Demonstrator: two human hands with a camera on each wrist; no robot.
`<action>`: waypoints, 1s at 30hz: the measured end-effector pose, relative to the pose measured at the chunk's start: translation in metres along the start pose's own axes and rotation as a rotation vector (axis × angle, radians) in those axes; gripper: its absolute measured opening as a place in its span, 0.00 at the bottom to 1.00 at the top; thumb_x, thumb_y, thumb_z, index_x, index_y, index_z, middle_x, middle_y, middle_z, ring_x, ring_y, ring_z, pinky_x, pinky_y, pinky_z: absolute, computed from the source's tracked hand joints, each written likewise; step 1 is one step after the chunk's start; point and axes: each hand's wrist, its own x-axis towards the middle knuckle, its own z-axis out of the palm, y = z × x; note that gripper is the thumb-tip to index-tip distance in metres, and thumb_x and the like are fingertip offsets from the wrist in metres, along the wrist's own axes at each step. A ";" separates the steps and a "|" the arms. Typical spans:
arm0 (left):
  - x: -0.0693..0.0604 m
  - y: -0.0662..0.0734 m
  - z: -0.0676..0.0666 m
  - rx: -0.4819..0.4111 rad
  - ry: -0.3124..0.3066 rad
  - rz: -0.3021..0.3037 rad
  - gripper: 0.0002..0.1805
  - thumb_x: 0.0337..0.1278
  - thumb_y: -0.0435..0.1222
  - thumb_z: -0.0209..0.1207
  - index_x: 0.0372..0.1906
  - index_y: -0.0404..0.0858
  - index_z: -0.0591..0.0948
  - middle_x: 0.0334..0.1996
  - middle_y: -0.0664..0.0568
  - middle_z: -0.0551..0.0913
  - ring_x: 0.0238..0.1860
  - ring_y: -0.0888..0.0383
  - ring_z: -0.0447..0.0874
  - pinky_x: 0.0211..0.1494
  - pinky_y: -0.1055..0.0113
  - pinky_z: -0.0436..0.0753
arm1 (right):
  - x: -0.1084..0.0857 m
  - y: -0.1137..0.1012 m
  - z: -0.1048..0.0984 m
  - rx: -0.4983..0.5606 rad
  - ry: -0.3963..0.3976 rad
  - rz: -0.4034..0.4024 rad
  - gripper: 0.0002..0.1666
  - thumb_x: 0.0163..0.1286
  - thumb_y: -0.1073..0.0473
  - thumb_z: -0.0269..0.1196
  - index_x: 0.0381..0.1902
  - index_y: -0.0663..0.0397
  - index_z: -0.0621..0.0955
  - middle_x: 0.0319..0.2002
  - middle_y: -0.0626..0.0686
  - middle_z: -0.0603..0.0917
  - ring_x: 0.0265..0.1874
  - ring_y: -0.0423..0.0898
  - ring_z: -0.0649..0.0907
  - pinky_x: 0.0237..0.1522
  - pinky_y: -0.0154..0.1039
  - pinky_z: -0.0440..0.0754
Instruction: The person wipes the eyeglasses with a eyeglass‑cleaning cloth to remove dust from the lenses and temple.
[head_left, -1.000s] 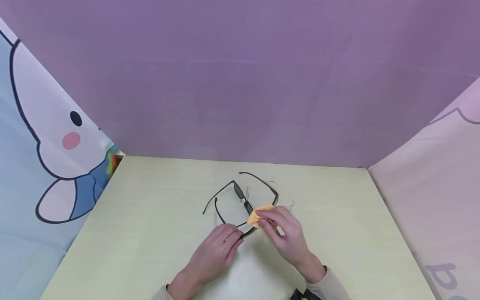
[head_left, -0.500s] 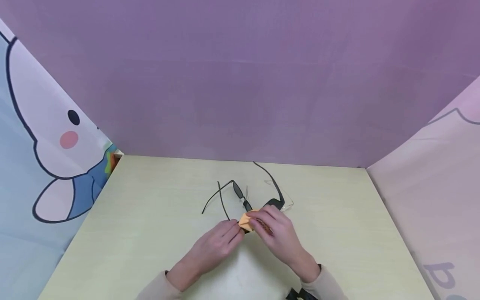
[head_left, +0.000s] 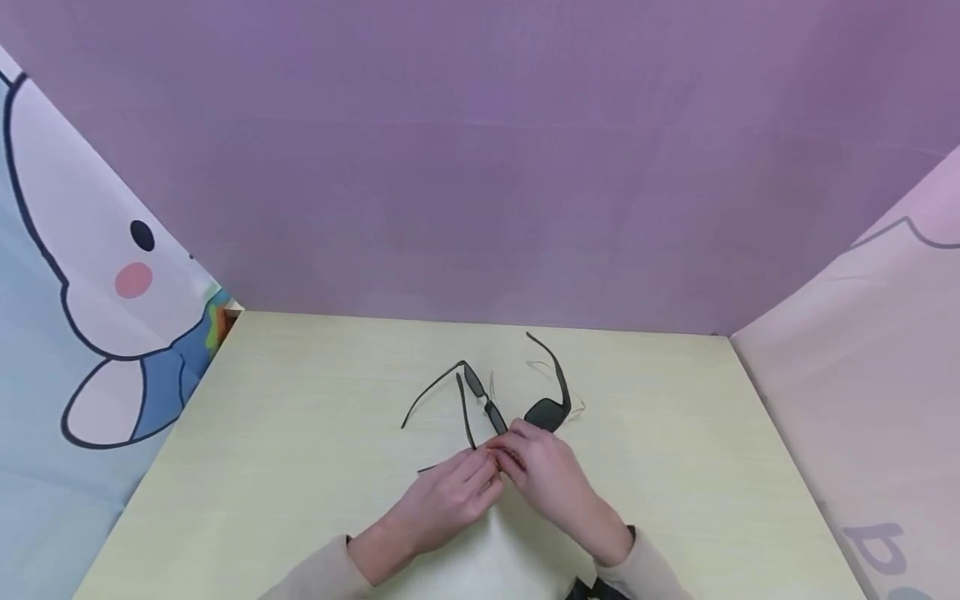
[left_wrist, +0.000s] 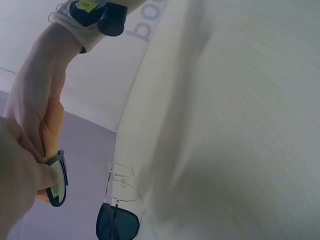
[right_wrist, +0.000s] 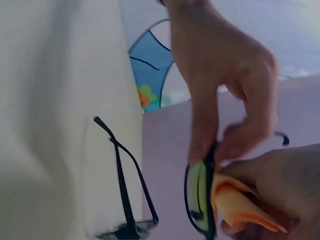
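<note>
- Left hand (head_left: pixel 450 496): thumb and fingers pinch the black glasses (right_wrist: pixel 201 195) at one lens and its rim.
- Right hand (head_left: pixel 547 475): grips the orange cloth (right_wrist: pixel 242 207), bunched against the same lens; fingertips partly hidden in head view.
- Orange cloth: thin, folded; probably soft and limp, a light pinch should do.
- Black glasses: raised over the desk (head_left: pixel 675 467), roughly midway between its left and right edges, short of the far edge.
- Handling, my read: light, stiff frame, hinges the fragile bit; lenses smooth, likely slippery. Hold by rim or bridge, not the temples.
- Looks: black frame, both temples unfolded; free lens dark in head view, pinched one yellow-green in wrist views.
- Second black pair (head_left: pixel 474 381): on the desk past the hands, temples open.
- Wire-rimmed pair (left_wrist: pixel 124 191): thin, pale, beside the second pair, toward the right edge; can't tell if touching.
- Purple backdrop (head_left: pixel 480 167): behind the far edge.
</note>
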 end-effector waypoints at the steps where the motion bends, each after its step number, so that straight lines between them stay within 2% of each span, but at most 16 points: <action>1: 0.001 0.000 0.000 -0.002 -0.003 0.001 0.24 0.74 0.23 0.34 0.36 0.42 0.81 0.43 0.50 0.86 0.47 0.56 0.84 0.54 0.68 0.85 | 0.001 0.001 -0.002 -0.013 0.001 0.015 0.05 0.63 0.64 0.73 0.37 0.51 0.90 0.28 0.43 0.80 0.24 0.37 0.75 0.27 0.31 0.75; 5: 0.001 -0.001 0.000 -0.012 -0.026 0.019 0.25 0.73 0.22 0.34 0.34 0.42 0.81 0.42 0.50 0.85 0.47 0.56 0.84 0.54 0.68 0.85 | 0.004 0.005 -0.004 -0.078 0.023 0.045 0.04 0.61 0.63 0.75 0.35 0.51 0.90 0.25 0.43 0.79 0.23 0.38 0.74 0.27 0.33 0.74; 6: 0.001 -0.001 0.000 -0.012 -0.031 0.024 0.25 0.72 0.22 0.34 0.34 0.42 0.81 0.42 0.50 0.86 0.48 0.56 0.84 0.54 0.68 0.85 | 0.004 0.005 -0.004 -0.061 0.018 0.050 0.04 0.62 0.63 0.75 0.35 0.51 0.90 0.25 0.43 0.79 0.23 0.38 0.74 0.27 0.33 0.74; 8: 0.000 -0.002 0.001 -0.006 -0.041 0.037 0.25 0.72 0.22 0.33 0.34 0.42 0.81 0.43 0.50 0.86 0.48 0.56 0.84 0.55 0.68 0.85 | 0.003 0.004 -0.001 0.013 -0.009 0.058 0.04 0.63 0.64 0.73 0.37 0.52 0.90 0.26 0.42 0.79 0.24 0.37 0.74 0.27 0.31 0.75; 11: -0.001 -0.003 0.001 0.002 -0.050 0.055 0.25 0.72 0.22 0.33 0.34 0.42 0.81 0.44 0.50 0.87 0.49 0.56 0.84 0.57 0.68 0.84 | 0.002 0.003 0.003 0.181 -0.053 0.090 0.06 0.65 0.66 0.71 0.39 0.54 0.90 0.28 0.43 0.80 0.26 0.34 0.74 0.28 0.29 0.76; 13: -0.002 -0.004 0.001 0.007 -0.053 0.064 0.25 0.72 0.22 0.33 0.34 0.42 0.81 0.43 0.50 0.87 0.48 0.56 0.84 0.57 0.68 0.84 | 0.001 0.004 0.006 0.244 -0.062 0.112 0.07 0.65 0.66 0.71 0.41 0.54 0.90 0.29 0.42 0.81 0.26 0.33 0.74 0.27 0.28 0.75; 15: -0.003 -0.005 0.001 0.012 -0.056 0.068 0.26 0.72 0.22 0.33 0.35 0.42 0.81 0.44 0.50 0.87 0.49 0.57 0.85 0.58 0.68 0.84 | 0.002 0.006 0.007 0.231 -0.043 0.111 0.07 0.65 0.65 0.72 0.41 0.54 0.90 0.29 0.43 0.81 0.25 0.32 0.73 0.27 0.28 0.74; 19: -0.003 -0.006 0.001 0.009 -0.055 0.058 0.27 0.73 0.21 0.32 0.35 0.43 0.82 0.43 0.51 0.87 0.49 0.57 0.85 0.57 0.68 0.84 | 0.003 0.011 0.007 0.075 0.024 0.093 0.06 0.62 0.63 0.74 0.38 0.52 0.91 0.25 0.42 0.79 0.22 0.33 0.71 0.25 0.28 0.70; 21: -0.003 -0.006 0.000 0.001 -0.050 0.051 0.27 0.73 0.21 0.32 0.35 0.43 0.82 0.42 0.51 0.87 0.48 0.57 0.85 0.56 0.69 0.85 | 0.004 0.013 0.007 0.050 0.027 0.096 0.05 0.62 0.62 0.74 0.37 0.52 0.91 0.25 0.42 0.78 0.22 0.34 0.70 0.25 0.28 0.70; 22: -0.004 -0.006 0.000 0.002 -0.045 0.051 0.27 0.74 0.21 0.32 0.35 0.43 0.82 0.42 0.51 0.87 0.48 0.57 0.85 0.56 0.69 0.85 | 0.005 0.013 0.006 0.086 0.008 0.104 0.05 0.63 0.62 0.74 0.37 0.52 0.91 0.25 0.42 0.78 0.23 0.33 0.71 0.25 0.28 0.70; 27: -0.003 -0.008 -0.001 -0.012 -0.022 0.073 0.25 0.75 0.22 0.34 0.35 0.42 0.81 0.44 0.51 0.87 0.49 0.58 0.84 0.57 0.69 0.84 | 0.005 0.010 0.002 0.407 -0.133 0.157 0.07 0.69 0.66 0.68 0.43 0.56 0.89 0.33 0.45 0.86 0.31 0.33 0.79 0.33 0.29 0.81; 29: -0.003 -0.009 -0.001 -0.016 -0.016 0.080 0.24 0.75 0.22 0.35 0.36 0.42 0.80 0.45 0.51 0.87 0.49 0.58 0.84 0.57 0.69 0.84 | 0.005 0.008 0.000 0.422 -0.137 0.152 0.07 0.69 0.66 0.68 0.43 0.56 0.90 0.33 0.45 0.86 0.31 0.32 0.79 0.32 0.29 0.81; 30: -0.002 -0.009 -0.001 -0.016 -0.016 0.083 0.24 0.75 0.22 0.35 0.36 0.42 0.80 0.45 0.51 0.87 0.50 0.58 0.84 0.57 0.69 0.84 | 0.005 0.008 -0.001 0.371 -0.117 0.136 0.06 0.69 0.65 0.69 0.42 0.55 0.90 0.31 0.44 0.85 0.29 0.32 0.77 0.31 0.29 0.79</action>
